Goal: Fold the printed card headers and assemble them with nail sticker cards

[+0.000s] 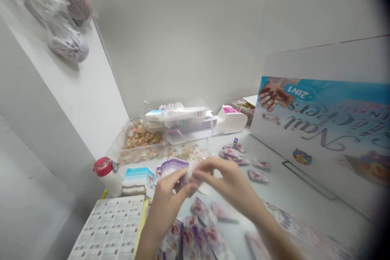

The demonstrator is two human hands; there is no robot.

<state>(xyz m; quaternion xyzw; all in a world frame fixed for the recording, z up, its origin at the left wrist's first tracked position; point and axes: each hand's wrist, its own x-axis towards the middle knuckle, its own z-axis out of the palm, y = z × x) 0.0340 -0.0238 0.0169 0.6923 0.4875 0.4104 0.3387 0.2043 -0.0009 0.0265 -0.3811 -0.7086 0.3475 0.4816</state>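
My left hand [172, 195] is closed around a small item, mostly hidden by the fingers. A thin whitish piece [190, 171], paper or film, sticks up from it, and my right hand [221, 174] pinches this piece from the right. Motion blur hides the finer detail. Below my hands lie several flat purple-and-white floral packets [189, 237]. Behind my left hand is a fanned stack of purple-edged cards [173, 166]. Left of that are blue-and-white cards [138, 176]. More small floral packets [233, 154] are piled beyond my right hand, with a few lying apart.
A sheet of printed labels [109, 227] lies at front left, near a red-capped bottle [108, 174]. At the back, a clear bin [122, 152] holds colourful bits beside white boxes [191, 130]. A large nail-sticker carton [323, 130] stands on the right. Bags [67, 44] hang at upper left.
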